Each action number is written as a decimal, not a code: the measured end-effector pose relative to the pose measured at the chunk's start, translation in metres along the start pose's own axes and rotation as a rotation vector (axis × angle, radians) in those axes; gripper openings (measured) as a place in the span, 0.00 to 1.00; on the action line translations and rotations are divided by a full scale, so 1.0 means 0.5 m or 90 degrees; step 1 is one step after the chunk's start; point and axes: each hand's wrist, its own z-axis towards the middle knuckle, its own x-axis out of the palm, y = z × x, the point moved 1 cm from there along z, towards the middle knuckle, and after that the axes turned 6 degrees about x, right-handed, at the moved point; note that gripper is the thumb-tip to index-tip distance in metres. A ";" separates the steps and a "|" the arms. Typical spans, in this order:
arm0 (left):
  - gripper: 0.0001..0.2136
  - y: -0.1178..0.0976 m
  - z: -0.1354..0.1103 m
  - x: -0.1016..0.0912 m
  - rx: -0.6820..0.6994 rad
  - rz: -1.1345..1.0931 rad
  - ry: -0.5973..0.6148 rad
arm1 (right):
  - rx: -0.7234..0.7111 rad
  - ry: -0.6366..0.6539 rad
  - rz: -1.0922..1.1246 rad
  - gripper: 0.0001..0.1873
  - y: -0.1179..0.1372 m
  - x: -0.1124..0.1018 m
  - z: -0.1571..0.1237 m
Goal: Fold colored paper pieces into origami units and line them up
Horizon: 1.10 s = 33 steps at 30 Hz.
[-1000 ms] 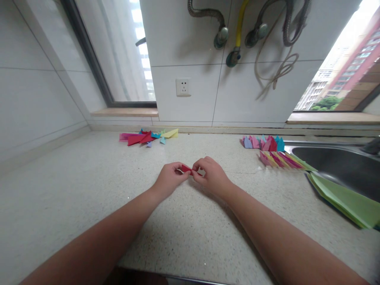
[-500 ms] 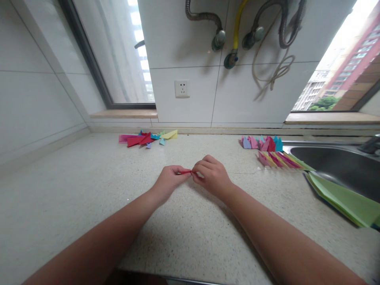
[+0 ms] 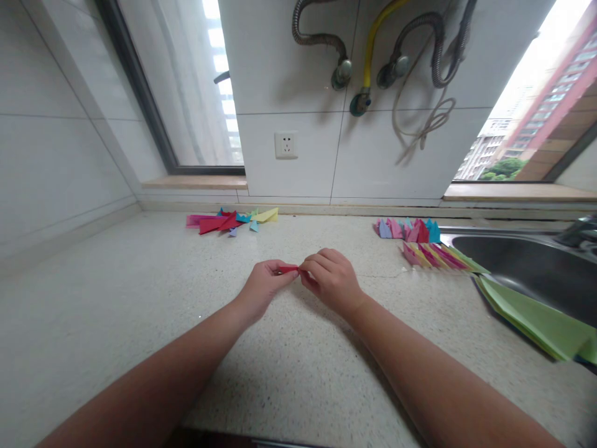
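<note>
A small folded piece of red paper [image 3: 288, 269] is held between my two hands over the middle of the speckled counter [image 3: 280, 373]. My left hand [image 3: 265, 285] pinches it between thumb and fingers from the left. From the right, the fingertips of my right hand [image 3: 330, 277] close on its other end. Most of the paper is hidden by the fingers, so its full shape cannot be made out.
Folded coloured papers [image 3: 228, 221] lie at the back left. Small folded paper shapes [image 3: 408, 230] stand back right, behind a row of pleated papers [image 3: 436, 256]. Green paper sheets [image 3: 536, 317] rest beside the steel sink [image 3: 513, 249]. A socket [image 3: 286, 145] is on the wall.
The view has shifted slightly. Both hands keep nearly the same pose around the red paper, with the right fingers a little lower over its end.
</note>
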 end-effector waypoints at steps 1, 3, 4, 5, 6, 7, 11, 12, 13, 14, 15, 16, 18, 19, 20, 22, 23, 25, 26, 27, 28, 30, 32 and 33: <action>0.09 -0.001 0.001 -0.001 0.011 0.012 0.003 | 0.019 -0.009 0.019 0.09 -0.001 0.002 0.001; 0.09 -0.001 0.004 -0.003 0.036 0.031 0.006 | 0.070 -0.026 0.060 0.07 -0.003 0.006 0.001; 0.09 0.001 0.006 -0.004 0.043 0.037 -0.002 | 0.102 -0.031 0.082 0.05 -0.005 0.009 0.000; 0.10 0.003 0.007 -0.006 0.045 0.040 -0.016 | 0.138 -0.032 0.105 0.04 -0.007 0.011 0.000; 0.11 0.006 0.008 -0.008 0.041 0.040 -0.034 | 0.174 -0.029 0.130 0.03 -0.008 0.014 -0.002; 0.11 0.010 0.009 -0.009 0.033 0.034 -0.050 | 0.206 -0.023 0.154 0.03 -0.010 0.017 -0.003; 0.11 0.020 0.012 -0.013 0.002 -0.010 -0.070 | 0.269 0.004 0.235 0.04 -0.011 0.031 -0.007; 0.11 0.020 0.012 -0.012 -0.005 -0.021 -0.067 | 0.275 0.005 0.252 0.04 -0.011 0.034 -0.007; 0.11 0.019 0.012 -0.011 -0.010 -0.031 -0.063 | 0.282 0.005 0.268 0.04 -0.011 0.037 -0.008; 0.11 0.018 0.012 -0.010 -0.014 -0.038 -0.058 | 0.288 0.003 0.283 0.03 -0.011 0.039 -0.008; 0.11 0.017 0.011 -0.009 -0.018 -0.043 -0.053 | 0.294 0.001 0.295 0.03 -0.011 0.041 -0.009; 0.11 0.015 0.011 -0.007 -0.019 -0.045 -0.049 | 0.298 -0.002 0.304 0.03 -0.011 0.043 -0.009; 0.10 0.012 0.010 -0.006 -0.021 -0.048 -0.044 | 0.301 -0.008 0.313 0.03 -0.011 0.044 -0.009; 0.10 0.012 0.010 -0.005 -0.021 -0.051 -0.043 | 0.301 -0.010 0.312 0.03 -0.011 0.044 -0.009; 0.10 0.011 0.010 -0.006 -0.022 -0.056 -0.041 | 0.299 -0.010 0.310 0.03 -0.012 0.044 -0.009; 0.09 0.012 0.011 -0.006 -0.025 -0.075 -0.033 | 0.295 -0.005 0.303 0.03 -0.013 0.044 -0.009; 0.09 0.013 0.011 -0.007 -0.029 -0.086 -0.028 | 0.294 -0.003 0.298 0.03 -0.014 0.044 -0.008; 0.09 0.014 0.012 -0.008 -0.039 -0.105 -0.016 | 0.296 0.000 0.290 0.04 -0.015 0.044 -0.008; 0.09 0.015 0.012 -0.008 -0.046 -0.109 -0.006 | 0.298 0.003 0.288 0.05 -0.016 0.044 -0.008; 0.09 0.016 0.012 -0.009 -0.053 -0.107 0.006 | 0.300 0.007 0.287 0.05 -0.017 0.044 -0.008; 0.09 0.016 0.012 -0.009 -0.059 -0.100 0.020 | 0.301 0.013 0.290 0.05 -0.017 0.044 -0.008; 0.10 0.017 0.012 -0.011 -0.067 -0.076 0.043 | 0.302 0.026 0.298 0.06 -0.018 0.044 -0.007; 0.11 0.018 0.012 -0.012 -0.067 -0.047 0.054 | 0.305 0.032 0.307 0.06 -0.017 0.044 -0.006; 0.11 0.018 0.013 -0.012 -0.066 -0.034 0.057 | 0.310 0.030 0.311 0.05 -0.017 0.043 -0.006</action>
